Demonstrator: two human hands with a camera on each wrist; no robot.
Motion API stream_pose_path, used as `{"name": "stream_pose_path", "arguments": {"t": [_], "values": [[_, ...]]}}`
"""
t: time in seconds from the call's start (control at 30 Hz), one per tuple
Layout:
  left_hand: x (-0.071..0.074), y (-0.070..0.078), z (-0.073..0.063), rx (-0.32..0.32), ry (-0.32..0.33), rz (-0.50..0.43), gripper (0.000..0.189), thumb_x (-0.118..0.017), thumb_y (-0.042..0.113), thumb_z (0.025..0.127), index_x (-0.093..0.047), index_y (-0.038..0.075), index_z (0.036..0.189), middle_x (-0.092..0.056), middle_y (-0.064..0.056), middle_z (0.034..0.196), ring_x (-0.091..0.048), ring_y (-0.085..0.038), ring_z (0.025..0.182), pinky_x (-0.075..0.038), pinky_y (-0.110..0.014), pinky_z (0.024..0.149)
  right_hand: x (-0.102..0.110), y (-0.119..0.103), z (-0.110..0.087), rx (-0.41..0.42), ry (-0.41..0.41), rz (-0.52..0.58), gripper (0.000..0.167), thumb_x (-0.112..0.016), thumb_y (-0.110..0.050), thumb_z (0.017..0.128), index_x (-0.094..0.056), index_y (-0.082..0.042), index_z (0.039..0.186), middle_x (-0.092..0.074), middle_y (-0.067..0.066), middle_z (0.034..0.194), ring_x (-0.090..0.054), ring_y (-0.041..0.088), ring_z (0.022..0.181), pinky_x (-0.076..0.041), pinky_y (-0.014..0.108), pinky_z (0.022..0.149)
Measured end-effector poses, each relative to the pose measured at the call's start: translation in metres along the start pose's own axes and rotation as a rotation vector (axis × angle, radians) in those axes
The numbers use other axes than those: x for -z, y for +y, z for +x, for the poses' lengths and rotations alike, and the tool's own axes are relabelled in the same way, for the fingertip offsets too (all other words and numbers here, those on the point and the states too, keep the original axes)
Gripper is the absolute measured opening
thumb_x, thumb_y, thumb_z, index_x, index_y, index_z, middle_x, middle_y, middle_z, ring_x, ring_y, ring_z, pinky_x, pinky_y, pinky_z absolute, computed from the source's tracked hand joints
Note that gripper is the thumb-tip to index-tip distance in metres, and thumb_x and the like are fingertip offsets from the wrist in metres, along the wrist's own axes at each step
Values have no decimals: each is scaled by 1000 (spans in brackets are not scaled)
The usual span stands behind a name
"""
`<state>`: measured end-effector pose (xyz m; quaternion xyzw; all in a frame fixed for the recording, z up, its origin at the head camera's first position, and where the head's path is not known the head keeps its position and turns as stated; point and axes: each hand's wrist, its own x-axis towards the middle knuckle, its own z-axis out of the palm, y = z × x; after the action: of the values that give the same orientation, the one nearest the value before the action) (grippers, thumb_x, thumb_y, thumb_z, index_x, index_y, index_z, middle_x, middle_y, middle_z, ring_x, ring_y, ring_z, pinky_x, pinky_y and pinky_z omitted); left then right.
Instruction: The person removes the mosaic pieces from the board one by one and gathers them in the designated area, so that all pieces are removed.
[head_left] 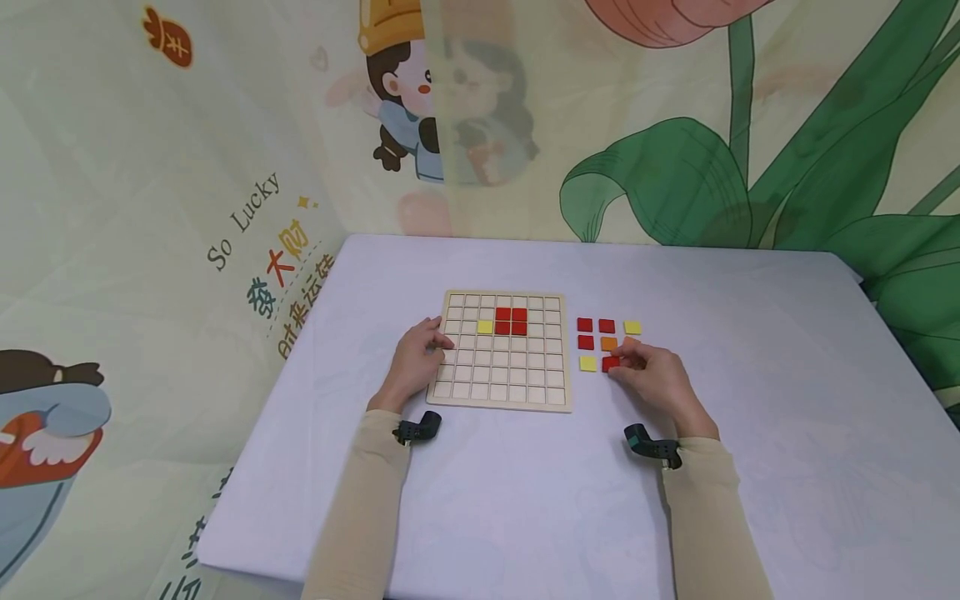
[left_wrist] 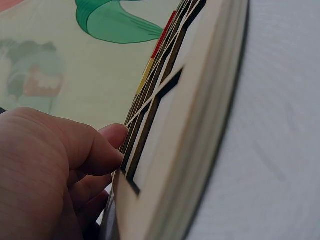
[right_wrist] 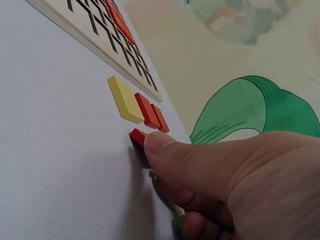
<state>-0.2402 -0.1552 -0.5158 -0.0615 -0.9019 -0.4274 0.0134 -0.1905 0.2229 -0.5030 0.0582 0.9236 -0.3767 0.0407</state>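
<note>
A square wooden grid board [head_left: 498,398] lies on the table. Inside its grid, a block of red tiles [head_left: 512,322] has a yellow tile [head_left: 486,327] beside it on the left. My left hand [head_left: 416,357] holds the board's left edge, thumb and fingertips at the border squares. To the right of the board, my right hand [head_left: 662,379] pinches a red tile [right_wrist: 137,135] between thumb and fingers, close over the table. The fingers and thumb cover part of that tile. An orange tile [head_left: 609,343] sits just beyond the fingertips.
Several loose tiles stand in short rows right of the board: red tiles [head_left: 585,325], a yellow tile [head_left: 632,327] at the far corner and another yellow tile [head_left: 588,363] nearer. A white cloth covers the table [head_left: 525,500]. A printed curtain [head_left: 480,208] hangs behind it.
</note>
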Motion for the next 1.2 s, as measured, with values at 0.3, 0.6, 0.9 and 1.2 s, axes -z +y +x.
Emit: {"name": "stream_pose_path", "arguments": {"t": [0.3, 0.6, 0.9, 1.2], "values": [[0, 0, 0, -8, 2, 5, 19, -52, 0, 88, -69, 9, 90, -42, -7, 152, -25, -24, 147, -19, -42, 121, -2, -2, -1, 10, -4, -47, 33, -74, -15, 87, -66, -5, 118, -59, 11, 93, -51, 27, 91, -48, 26, 69], [0, -1, 1, -4, 1, 9, 19, -52, 0, 88, -69, 8, 91, -42, -7, 152, -25, -24, 147, -19, -43, 121, -1, -5, -1, -3, -19, -57, 35, -73, -14, 88, -65, -4, 120, -58, 11, 94, -50, 27, 92, -47, 26, 69], [0, -1, 0, 3, -2, 9, 20, -51, 0, 88, -68, 10, 90, -41, -6, 153, -24, -23, 147, -18, -42, 121, -2, -5, -1, -10, -14, -66, 35, -73, -14, 88, -64, -5, 121, -56, 11, 93, -50, 27, 92, -48, 27, 68], [1, 1, -1, -3, 1, 15, 20, -51, 0, 88, -69, 9, 90, -42, -8, 152, -25, -25, 147, -19, -42, 121, -3, -5, -2, -13, 147, -3, 32, -61, -24, 95, -63, -7, 122, -57, 11, 95, -49, 25, 90, -45, 27, 66]]}}
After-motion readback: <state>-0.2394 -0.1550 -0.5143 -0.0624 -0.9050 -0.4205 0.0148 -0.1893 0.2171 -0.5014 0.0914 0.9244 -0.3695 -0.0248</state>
